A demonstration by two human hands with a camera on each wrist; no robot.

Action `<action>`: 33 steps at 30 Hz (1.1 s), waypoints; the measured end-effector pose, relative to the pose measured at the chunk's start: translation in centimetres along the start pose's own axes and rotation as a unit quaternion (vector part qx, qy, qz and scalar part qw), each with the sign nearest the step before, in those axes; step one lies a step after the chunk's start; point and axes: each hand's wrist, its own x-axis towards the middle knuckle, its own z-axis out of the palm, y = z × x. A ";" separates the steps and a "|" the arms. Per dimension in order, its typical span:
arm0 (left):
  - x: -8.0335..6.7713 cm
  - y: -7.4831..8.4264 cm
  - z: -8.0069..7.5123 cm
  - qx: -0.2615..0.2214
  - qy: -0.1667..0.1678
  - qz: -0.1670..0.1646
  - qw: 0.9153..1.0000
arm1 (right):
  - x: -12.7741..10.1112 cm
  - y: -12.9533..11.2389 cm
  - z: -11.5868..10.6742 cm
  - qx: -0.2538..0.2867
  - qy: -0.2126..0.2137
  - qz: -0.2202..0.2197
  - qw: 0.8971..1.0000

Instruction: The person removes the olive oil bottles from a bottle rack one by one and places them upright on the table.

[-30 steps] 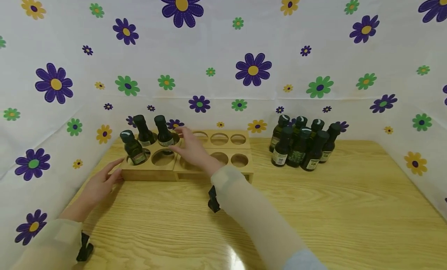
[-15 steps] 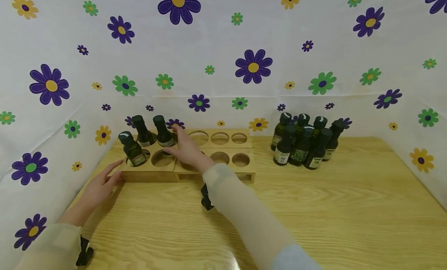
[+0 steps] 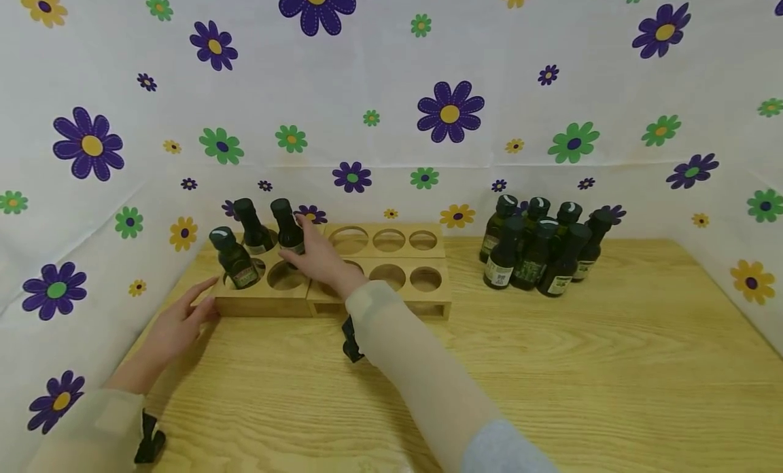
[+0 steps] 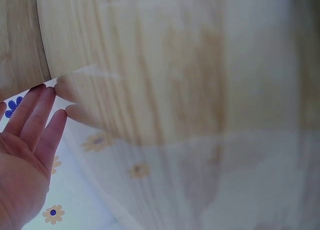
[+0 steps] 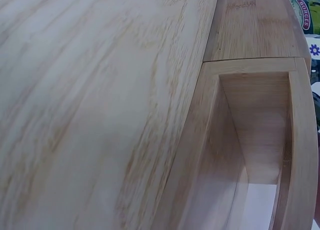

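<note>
Two hands work at the wooden rack (image 3: 287, 298) on the desk (image 3: 550, 364). The right hand (image 3: 318, 259) reaches across the rack, fingers curled about the back-row bottle (image 3: 287, 228) (contact partly hidden). The left hand (image 3: 177, 323) lies flat, fingers straight, touching the rack's left end.

the right hand (image 3: 321, 261) covers the rack (image 3: 379, 283) holes beneath its fingers, hiding whether its fingertips grip the bottle (image 3: 287, 230) just beyond them, whose label is unreadable.
</note>
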 end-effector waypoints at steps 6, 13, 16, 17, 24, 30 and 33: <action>-0.1 0.1 0.0 -0.002 -0.001 0.000 1.000 | 0.4 0.3 0.2 -0.014 0.015 -0.006 1.000; 0.1 0.0 0.0 -0.009 -0.007 0.000 1.000 | 0.3 0.5 0.1 -0.039 0.034 -0.004 0.999; 0.1 -0.1 0.0 -0.010 -0.007 -0.002 1.000 | 0.4 0.5 0.1 -0.044 0.036 -0.003 0.998; 0.1 -0.1 -0.1 -0.009 -0.006 -0.003 1.000 | 0.5 0.5 0.1 -0.044 0.037 -0.004 0.998; 0.1 0.4 -0.3 -0.002 -0.007 -0.005 1.000 | 0.9 0.4 0.0 -0.034 0.041 0.000 0.999; 0.1 0.3 -0.2 0.002 -0.007 -0.012 1.000 | 0.7 0.6 0.1 -0.037 0.044 -0.005 0.998; 0.0 0.3 -0.2 -0.004 -0.010 -0.014 1.000 | 0.6 0.8 0.1 -0.040 0.047 -0.014 0.998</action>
